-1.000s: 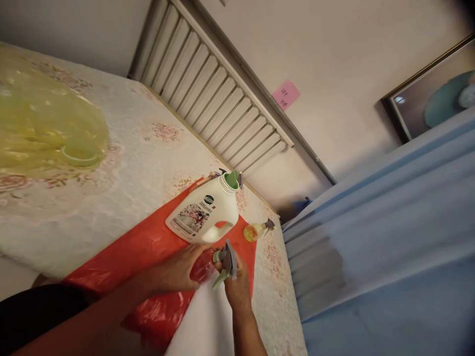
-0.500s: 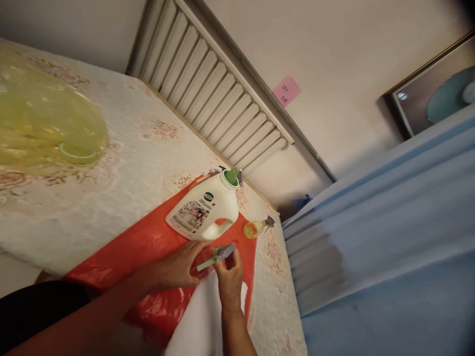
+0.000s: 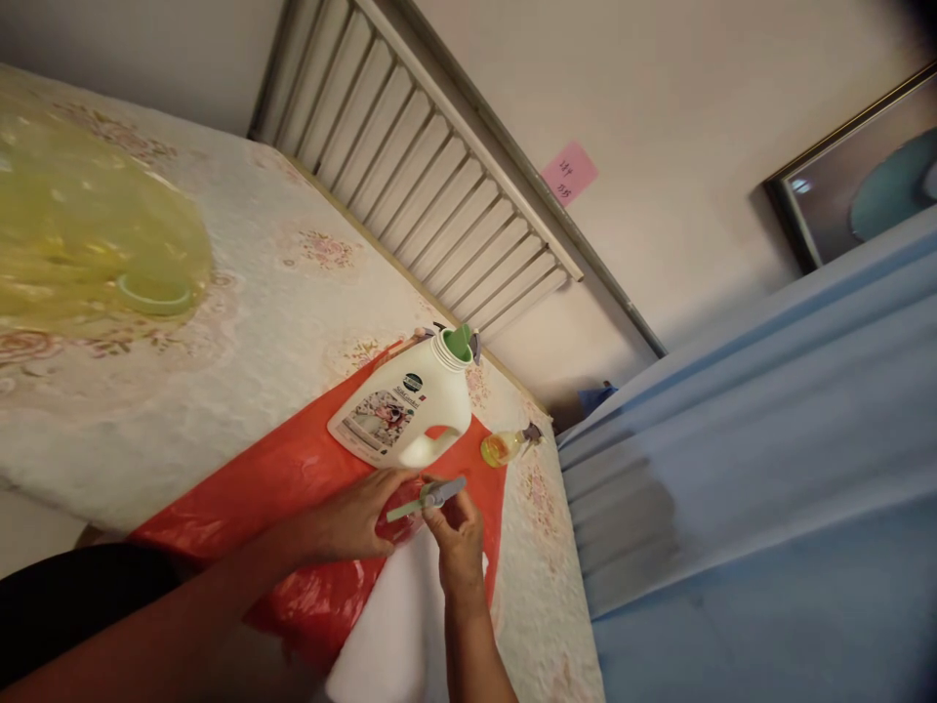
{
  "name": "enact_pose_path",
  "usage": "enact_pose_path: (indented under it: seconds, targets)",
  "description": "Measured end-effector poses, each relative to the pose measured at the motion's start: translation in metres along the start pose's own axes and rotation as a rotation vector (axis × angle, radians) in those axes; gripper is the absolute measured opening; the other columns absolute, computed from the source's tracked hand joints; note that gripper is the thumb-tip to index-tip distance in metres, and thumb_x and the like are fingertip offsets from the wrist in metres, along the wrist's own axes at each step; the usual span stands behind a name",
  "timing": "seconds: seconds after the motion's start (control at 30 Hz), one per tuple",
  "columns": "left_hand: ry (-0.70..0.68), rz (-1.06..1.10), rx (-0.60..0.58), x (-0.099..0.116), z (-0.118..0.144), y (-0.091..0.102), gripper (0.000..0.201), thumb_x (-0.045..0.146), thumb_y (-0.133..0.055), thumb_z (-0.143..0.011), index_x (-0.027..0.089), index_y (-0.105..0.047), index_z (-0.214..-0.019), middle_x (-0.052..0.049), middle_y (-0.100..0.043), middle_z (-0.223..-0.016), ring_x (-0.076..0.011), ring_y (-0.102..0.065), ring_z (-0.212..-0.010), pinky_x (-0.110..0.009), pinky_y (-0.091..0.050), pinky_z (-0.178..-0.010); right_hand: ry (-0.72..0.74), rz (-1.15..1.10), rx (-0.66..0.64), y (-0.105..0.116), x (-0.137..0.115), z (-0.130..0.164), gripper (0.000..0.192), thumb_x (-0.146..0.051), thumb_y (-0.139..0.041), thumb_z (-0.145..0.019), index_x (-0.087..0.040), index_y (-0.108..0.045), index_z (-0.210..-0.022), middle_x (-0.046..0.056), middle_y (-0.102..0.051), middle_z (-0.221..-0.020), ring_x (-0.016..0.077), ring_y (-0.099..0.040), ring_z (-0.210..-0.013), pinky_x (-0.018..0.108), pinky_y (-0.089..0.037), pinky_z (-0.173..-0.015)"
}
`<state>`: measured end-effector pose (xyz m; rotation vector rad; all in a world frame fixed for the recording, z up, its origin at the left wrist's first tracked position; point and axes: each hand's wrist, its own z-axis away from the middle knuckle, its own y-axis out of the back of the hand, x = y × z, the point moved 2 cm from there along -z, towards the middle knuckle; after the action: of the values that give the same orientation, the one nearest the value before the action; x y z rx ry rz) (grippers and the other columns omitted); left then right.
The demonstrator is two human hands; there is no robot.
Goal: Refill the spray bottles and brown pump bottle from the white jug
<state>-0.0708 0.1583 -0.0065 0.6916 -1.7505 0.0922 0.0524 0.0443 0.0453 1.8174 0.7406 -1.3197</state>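
A clear spray bottle (image 3: 401,527) stands between my hands on red plastic sheeting, seen from above, its grey and pale green spray head (image 3: 433,496) pointing sideways. My left hand (image 3: 370,517) curves round the bottle's body. On the other side, my right hand (image 3: 458,537) pinches the spray head with thumb and fingers. Just beyond is a large white detergent jug (image 3: 399,410) with a printed label and an uncapped neck, in which a green spout shows. To its right is a second spray bottle (image 3: 505,446) holding yellow liquid.
Red plastic sheeting (image 3: 241,478) covers part of the floral tablecloth (image 3: 270,293). A white object (image 3: 387,625) lies near my right forearm. At left sits a yellow translucent bag (image 3: 88,225). A radiator (image 3: 417,156) runs behind; a blue curtain (image 3: 732,459) hangs at right.
My right hand has shifted slightly at the spray head. My left hand stays round the bottle, and the view has moved a little.
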Motion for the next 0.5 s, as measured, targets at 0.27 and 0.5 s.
enact_pose_path:
  seconds: [0.27,0.5]
  targets:
    - [-0.011,-0.009,0.018,-0.006,0.000,-0.002,0.083,0.017,-0.070,-0.065,0.029,-0.039,-0.141,-0.007,-0.049,-0.145,-0.0322,-0.047,-0.132,-0.045,-0.043,-0.109,0.012,0.236,0.279,-0.006,0.006,0.000,0.040,-0.029,-0.084,-0.062,-0.017,-0.067,-0.095,0.003,-0.071,-0.087,0.0211,-0.063,-0.081,0.033,-0.051,-0.079]
    - [-0.039,0.026,0.005,-0.003,0.000,-0.001,0.083,0.015,-0.068,-0.067,0.029,-0.037,-0.142,-0.007,-0.043,-0.150,-0.0292,-0.042,-0.137,-0.044,-0.038,-0.113,0.002,0.067,-0.023,0.004,-0.010,0.002,0.036,-0.033,-0.072,-0.080,-0.020,-0.067,-0.113,0.007,-0.071,-0.110,0.0240,-0.064,-0.103,0.037,-0.048,-0.095]
